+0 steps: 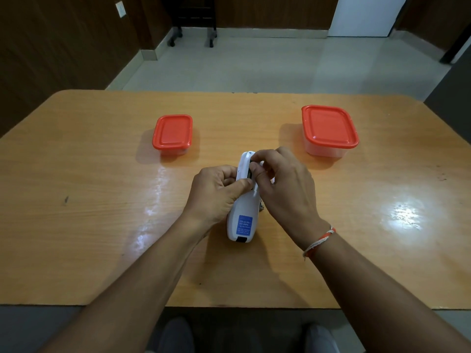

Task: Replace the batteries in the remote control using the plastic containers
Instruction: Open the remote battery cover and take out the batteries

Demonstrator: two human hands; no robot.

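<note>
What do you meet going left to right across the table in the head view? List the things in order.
smaller red-lidded container → left hand → white remote control → right hand → larger red-lidded container

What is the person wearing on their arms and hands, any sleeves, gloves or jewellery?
Both forearms are bare, with no sleeves or gloves in view. The left hand and its wrist carry nothing. The wrist of the right hand has a thread band of orange-red and white strands. No rings are visible.
</note>
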